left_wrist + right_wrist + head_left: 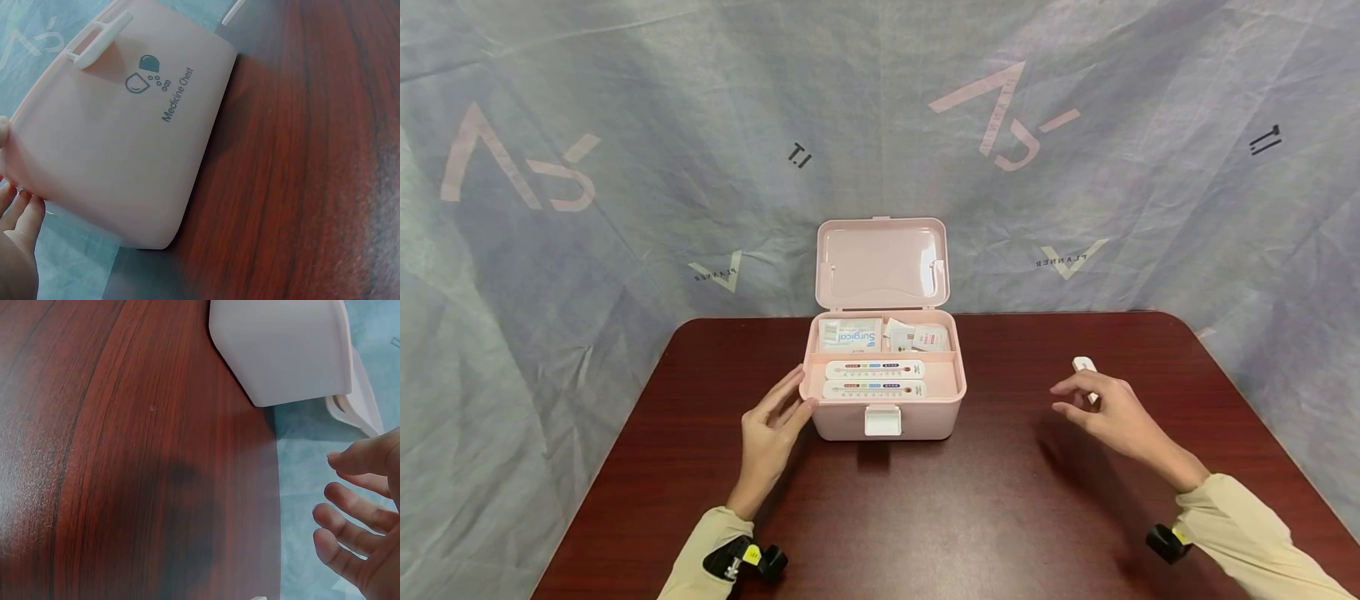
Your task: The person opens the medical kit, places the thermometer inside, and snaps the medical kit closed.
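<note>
Thumb and fingertips of the right hand (1108,410) curve apart with nothing between them, poised over a white stick (1082,364) on the table (985,533). The stick lies partly hidden behind the hand, well to the right of the box (917,421); whether a finger brushes it is hard to tell. A careless close could knock it askew or send it skating on the glossy wood, and a pinch near one end might let it tip and drop. At the other side, the left hand (767,433) clasps the box's front left corner, thumb toward the front, fingers along the side. Too hard a push there could slide or twist the box; a sharp tug might bring the open lid (882,262) forward from its upright stance behind. In the front compartment, two strips (875,370) lie flat, one behind the other; a jolt could skew them, and anything dropped on top might ride up crooked. Packets fill the rear: a "Surgical" packet (852,335) at left, small sachets (931,338) at right. In front, the white latch (882,421) juts unfastened, where a passing sleeve (1243,521) could snag.
</note>
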Available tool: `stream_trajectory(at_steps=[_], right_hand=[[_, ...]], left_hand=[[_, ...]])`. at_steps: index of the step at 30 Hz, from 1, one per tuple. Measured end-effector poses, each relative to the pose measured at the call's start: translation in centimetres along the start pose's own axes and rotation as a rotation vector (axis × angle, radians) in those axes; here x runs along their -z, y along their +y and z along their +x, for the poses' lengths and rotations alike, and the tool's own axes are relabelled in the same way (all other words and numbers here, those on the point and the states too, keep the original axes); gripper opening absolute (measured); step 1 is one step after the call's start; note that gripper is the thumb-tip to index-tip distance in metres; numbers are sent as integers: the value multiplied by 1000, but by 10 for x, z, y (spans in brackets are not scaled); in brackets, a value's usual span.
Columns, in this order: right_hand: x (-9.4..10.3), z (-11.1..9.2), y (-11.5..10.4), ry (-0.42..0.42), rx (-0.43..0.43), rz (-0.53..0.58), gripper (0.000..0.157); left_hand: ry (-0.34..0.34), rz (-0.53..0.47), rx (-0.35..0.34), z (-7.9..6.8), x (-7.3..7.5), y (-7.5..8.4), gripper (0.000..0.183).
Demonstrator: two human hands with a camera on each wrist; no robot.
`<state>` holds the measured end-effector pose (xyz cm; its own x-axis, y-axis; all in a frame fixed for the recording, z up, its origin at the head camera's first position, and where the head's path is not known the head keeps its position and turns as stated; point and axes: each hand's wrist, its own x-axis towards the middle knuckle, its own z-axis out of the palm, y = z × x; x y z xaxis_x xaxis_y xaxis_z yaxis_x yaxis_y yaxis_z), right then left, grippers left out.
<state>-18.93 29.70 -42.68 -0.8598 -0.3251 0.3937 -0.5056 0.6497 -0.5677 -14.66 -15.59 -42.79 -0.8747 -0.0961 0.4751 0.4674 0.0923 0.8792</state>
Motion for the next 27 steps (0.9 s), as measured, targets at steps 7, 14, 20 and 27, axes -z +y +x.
stream_trajectory(at_steps=[7,14,20,27], right_hand=[[0,-2,2,11,5,7,26],[1,-4,6,18,4,-10,25],[2,-7,9,15,13,-30,24],[3,-9,11,23,1,-54,22]], left_hand=[[-2,5,-2,0,0,-1,44],[0,5,3,0,0,0,44],[4,5,6,0,0,0,44],[4,4,11,0,-1,1,44]])
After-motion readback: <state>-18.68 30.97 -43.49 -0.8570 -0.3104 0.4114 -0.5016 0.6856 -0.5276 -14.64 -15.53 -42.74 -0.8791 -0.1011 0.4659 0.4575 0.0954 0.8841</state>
